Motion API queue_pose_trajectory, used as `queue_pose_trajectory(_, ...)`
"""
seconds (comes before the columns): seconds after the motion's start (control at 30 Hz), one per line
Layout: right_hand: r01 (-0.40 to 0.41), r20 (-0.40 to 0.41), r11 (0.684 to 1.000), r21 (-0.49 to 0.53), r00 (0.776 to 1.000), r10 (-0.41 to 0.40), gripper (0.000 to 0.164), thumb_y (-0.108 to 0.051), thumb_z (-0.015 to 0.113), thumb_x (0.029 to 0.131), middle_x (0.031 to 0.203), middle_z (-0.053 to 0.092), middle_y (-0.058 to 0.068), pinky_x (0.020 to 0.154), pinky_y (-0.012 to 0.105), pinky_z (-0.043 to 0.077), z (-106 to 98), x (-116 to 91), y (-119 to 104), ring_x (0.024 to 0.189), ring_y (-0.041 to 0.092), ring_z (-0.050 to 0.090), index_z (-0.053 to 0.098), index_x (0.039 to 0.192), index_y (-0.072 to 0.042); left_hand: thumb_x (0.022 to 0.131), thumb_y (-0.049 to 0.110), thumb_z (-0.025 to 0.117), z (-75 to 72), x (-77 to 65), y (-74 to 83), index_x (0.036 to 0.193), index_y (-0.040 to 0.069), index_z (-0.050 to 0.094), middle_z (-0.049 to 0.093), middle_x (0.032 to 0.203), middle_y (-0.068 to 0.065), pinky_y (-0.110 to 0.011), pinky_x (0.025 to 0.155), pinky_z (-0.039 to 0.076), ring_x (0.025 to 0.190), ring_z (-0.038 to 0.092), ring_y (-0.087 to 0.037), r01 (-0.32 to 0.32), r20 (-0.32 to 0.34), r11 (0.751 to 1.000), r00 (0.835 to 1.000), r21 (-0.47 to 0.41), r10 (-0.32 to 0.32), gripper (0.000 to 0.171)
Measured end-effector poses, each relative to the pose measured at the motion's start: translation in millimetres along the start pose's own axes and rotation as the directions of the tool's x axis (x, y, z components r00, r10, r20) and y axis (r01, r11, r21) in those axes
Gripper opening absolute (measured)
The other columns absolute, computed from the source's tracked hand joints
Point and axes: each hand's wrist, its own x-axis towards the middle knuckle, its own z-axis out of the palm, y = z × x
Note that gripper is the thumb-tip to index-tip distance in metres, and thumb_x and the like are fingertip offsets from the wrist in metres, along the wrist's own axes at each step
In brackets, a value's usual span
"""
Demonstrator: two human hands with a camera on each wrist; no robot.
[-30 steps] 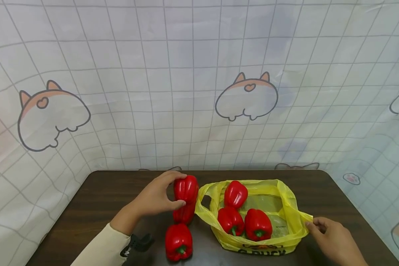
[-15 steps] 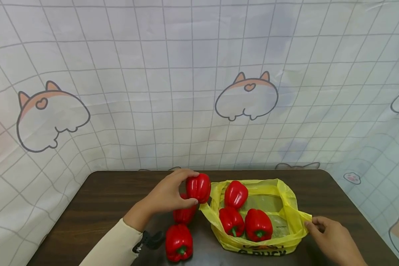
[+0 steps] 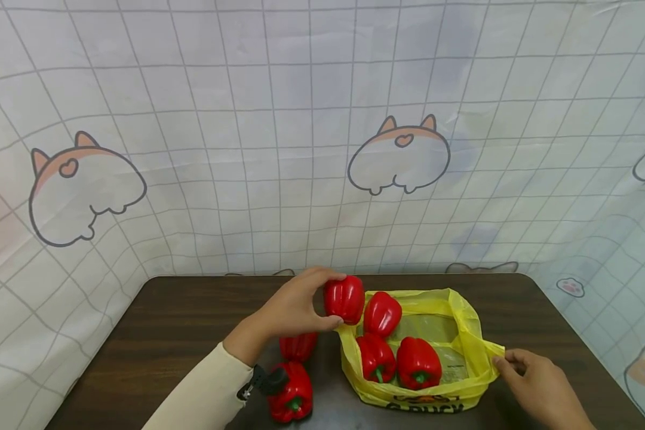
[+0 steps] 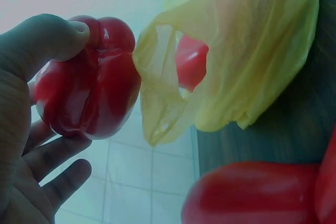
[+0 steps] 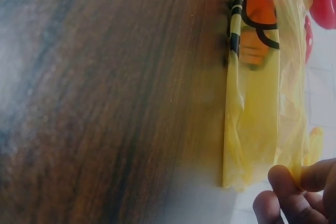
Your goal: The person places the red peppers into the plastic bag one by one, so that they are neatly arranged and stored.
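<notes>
My left hand point(image 3: 295, 307) grips a red bell pepper point(image 3: 344, 300) between thumb and fingers, raised at the left rim of a yellow plastic bag point(image 3: 419, 399). In the left wrist view the held pepper point(image 4: 89, 80) hangs right beside the bag's handle loop point(image 4: 160, 87). My right hand point(image 3: 543, 385) pinches the bag's right edge; the right wrist view has its fingers point(image 5: 286, 182) on the yellow film. Inside the wide-mouthed bag lie three red bell peppers, one at the back point(image 3: 382, 315), one front left point(image 3: 377, 358) and one front right point(image 3: 418, 363).
Two more red bell peppers stand left of the bag, one behind point(image 3: 298, 347) and one in front point(image 3: 292, 397), both partly covered by the left arm. The dark wooden table point(image 3: 183, 334) ends at a white gridded cloth point(image 3: 312, 197) behind it.
My left hand has lifted the bell pepper off the one beneath it and carried it right to the bag's left rim. The right hand keeps its place on the bag.
</notes>
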Motion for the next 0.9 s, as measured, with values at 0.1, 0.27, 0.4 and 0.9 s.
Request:
queue_pose_trajectory(0.1,0.0,-0.001,1.0,0.0,1.0,0.0,0.049,-0.038,0.057,0.105,0.085,0.069,-0.002,0.06,0.037,0.048,0,1,1,0.069,0.016,0.057,0.066,0.119,0.008,0.081,0.031,0.086,0.9,4.1,5.2,0.141,0.02,0.058,0.057,0.138,0.006,-0.033,0.093,0.054,0.123,0.054,-0.011,-0.01,0.016,1.0,1.0,0.002,0.01,0.068)
queue_pose_trajectory(0.27,-0.009,0.002,1.0,0.004,1.0,0.009,0.053,-0.042,0.057,0.105,0.084,0.069,-0.002,0.06,0.037,0.048,1,2,4,0.069,0.017,0.057,0.066,0.12,0.009,0.082,0.031,0.086,1.2,9.4,11.8,0.141,0.019,0.058,0.058,0.137,0.005,-0.035,0.096,0.054,0.123,0.054,-0.012,-0.029,0.012,0.999,0.999,0.017,0.029,0.067)
queue_pose_trajectory(0.4,-0.017,0.005,1.0,0.01,1.0,0.017,0.055,-0.043,0.057,0.104,0.084,0.069,-0.002,0.06,0.037,0.049,1,4,4,0.07,0.016,0.058,0.066,0.121,0.008,0.082,0.031,0.086,1.5,14.2,15.1,0.141,0.019,0.058,0.058,0.135,0.007,-0.032,0.091,0.055,0.12,0.054,-0.01,-0.037,0.02,0.999,0.999,0.01,0.037,0.066)
queue_pose_trajectory(0.9,0.004,0.012,1.0,0.01,1.0,-0.004,0.057,-0.045,0.056,0.104,0.088,0.07,-0.001,0.061,0.037,0.05,1,6,6,0.072,0.016,0.059,0.066,0.122,0.008,0.081,0.028,0.086,11.3,32.5,30.4,0.141,0.016,0.057,0.058,0.134,0.004,-0.023,0.086,0.054,0.116,0.054,-0.011,-0.078,0.053,0.997,0.995,-0.017,0.079,0.067)
